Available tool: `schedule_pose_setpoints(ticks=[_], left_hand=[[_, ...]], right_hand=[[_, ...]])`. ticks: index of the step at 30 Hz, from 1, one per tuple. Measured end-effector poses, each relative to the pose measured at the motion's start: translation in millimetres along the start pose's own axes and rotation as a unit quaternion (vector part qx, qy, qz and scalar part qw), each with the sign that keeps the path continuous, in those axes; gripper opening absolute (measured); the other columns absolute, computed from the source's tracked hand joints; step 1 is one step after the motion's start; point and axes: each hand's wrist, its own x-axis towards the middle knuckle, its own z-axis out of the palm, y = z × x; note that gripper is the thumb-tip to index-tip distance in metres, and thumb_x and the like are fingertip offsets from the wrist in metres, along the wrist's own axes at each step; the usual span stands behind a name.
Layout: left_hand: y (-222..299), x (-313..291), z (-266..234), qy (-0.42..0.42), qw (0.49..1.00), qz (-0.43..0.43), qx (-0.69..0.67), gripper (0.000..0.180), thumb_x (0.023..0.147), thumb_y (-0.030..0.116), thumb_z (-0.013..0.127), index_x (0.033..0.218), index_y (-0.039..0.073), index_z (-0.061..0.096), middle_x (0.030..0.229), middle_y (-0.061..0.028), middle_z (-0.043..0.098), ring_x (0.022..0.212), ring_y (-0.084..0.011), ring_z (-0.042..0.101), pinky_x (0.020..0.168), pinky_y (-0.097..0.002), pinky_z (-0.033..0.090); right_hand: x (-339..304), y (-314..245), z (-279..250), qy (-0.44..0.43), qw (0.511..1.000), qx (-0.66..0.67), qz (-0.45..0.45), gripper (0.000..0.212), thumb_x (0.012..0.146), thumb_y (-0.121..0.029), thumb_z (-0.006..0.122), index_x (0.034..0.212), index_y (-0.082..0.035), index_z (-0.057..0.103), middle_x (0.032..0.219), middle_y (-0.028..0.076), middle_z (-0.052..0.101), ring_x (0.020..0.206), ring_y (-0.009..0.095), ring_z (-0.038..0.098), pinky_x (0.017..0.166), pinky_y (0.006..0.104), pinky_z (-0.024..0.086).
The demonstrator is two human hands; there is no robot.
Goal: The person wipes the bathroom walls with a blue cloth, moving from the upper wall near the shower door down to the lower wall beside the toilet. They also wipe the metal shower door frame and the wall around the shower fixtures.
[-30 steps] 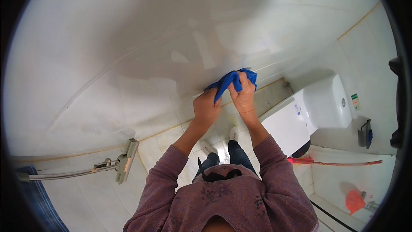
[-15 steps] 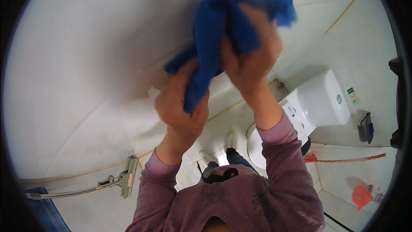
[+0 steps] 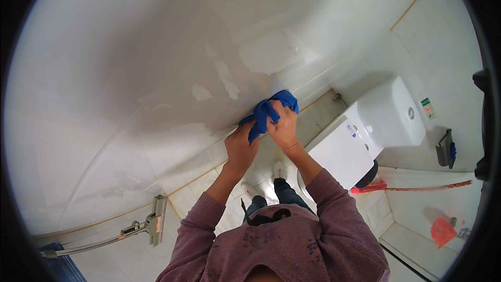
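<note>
A bunched blue cloth [image 3: 265,112] is gripped between my two hands, close to the pale tiled wall [image 3: 156,73]. My left hand [image 3: 242,146] is closed round the cloth's lower left end. Slightly higher and to the right, my right hand [image 3: 284,127] clutches its other end, with folds poking out past the fingers. Whether the cloth presses on the wall or hangs just off it, I cannot tell. Dark shadows of my arms fall over the glossy wall above the hands.
To the right stands a white toilet [image 3: 339,151] with its lid down. A red broom-like tool [image 3: 368,188] leans beside it. A grey holder [image 3: 445,149] and a red bag [image 3: 442,233] hang farther right. A mop with a flat clamp head [image 3: 155,221] is at lower left.
Both hands and the blue cloth have moved down along the wall, away from my head and nearer the floor. My grip on the cloth stays.
</note>
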Motion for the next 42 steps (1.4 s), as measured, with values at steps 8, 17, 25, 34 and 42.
schedule_pose_setpoints(ticks=[8, 17, 25, 34, 42], left_hand=[[77.7, 60.7, -29.7, 0.108, 0.971, 0.089, -0.193, 0.033, 0.075, 0.003, 0.058, 0.108, -0.001, 0.056, 0.086, -0.019, 0.061, 0.069, -0.0262, 0.061, 0.061, -0.0298, 0.047], [121.6, 109.8, -24.8, 0.144, 0.947, 0.225, -0.181, 0.03, 0.08, 0.007, 0.054, 0.108, -0.004, 0.055, 0.083, -0.017, 0.06, 0.065, -0.028, 0.06, 0.06, -0.0298, 0.047], [65.5, 74.2, 51.6, 0.015, 0.988, 0.102, -0.119, 0.031, 0.079, 0.009, 0.054, 0.108, 0.0, 0.056, 0.09, -0.0199, 0.061, 0.076, -0.0328, 0.061, 0.066, -0.0357, 0.049], [41.5, 67.5, 81.5, -0.057, 0.993, 0.043, -0.091, 0.029, 0.078, 0.009, 0.055, 0.106, 0.0, 0.057, 0.093, -0.0193, 0.061, 0.078, -0.033, 0.061, 0.068, -0.0354, 0.048], [144.4, 133.4, 34.0, 0.085, 0.954, 0.189, -0.217, 0.03, 0.082, 0.006, 0.053, 0.109, -0.006, 0.053, 0.086, -0.021, 0.06, 0.069, -0.0271, 0.061, 0.062, -0.0306, 0.047]], right_hand=[[101.1, -62.7, -87.4, 0.261, 0.954, 0.041, -0.14, 0.024, 0.065, -0.002, 0.064, 0.088, -0.002, 0.058, 0.081, 0.013, 0.059, 0.07, 0.029, 0.058, 0.061, 0.0335, 0.044], [176.8, -68.0, -107.3, 0.392, 0.856, -0.041, -0.335, 0.018, 0.064, -0.004, 0.061, 0.082, -0.004, 0.059, 0.077, 0.009, 0.057, 0.063, 0.03, 0.053, 0.057, 0.0338, 0.042], [93.9, 47.6, -68.2, 0.269, 0.953, -0.025, -0.141, 0.013, 0.069, -0.004, 0.057, 0.082, -0.001, 0.055, 0.075, 0.015, 0.054, 0.063, 0.034, 0.053, 0.055, 0.0373, 0.043], [56.9, 73.5, -68.6, 0.135, 0.991, -0.012, -0.005, 0.015, 0.07, -0.004, 0.058, 0.085, -0.003, 0.054, 0.074, 0.014, 0.054, 0.067, 0.033, 0.053, 0.059, 0.0373, 0.043], [180.4, 7.4, -148.7, 0.334, 0.913, -0.037, -0.229, 0.025, 0.063, -0.007, 0.065, 0.086, -0.003, 0.059, 0.079, 0.01, 0.058, 0.07, 0.029, 0.054, 0.061, 0.0345, 0.043]])
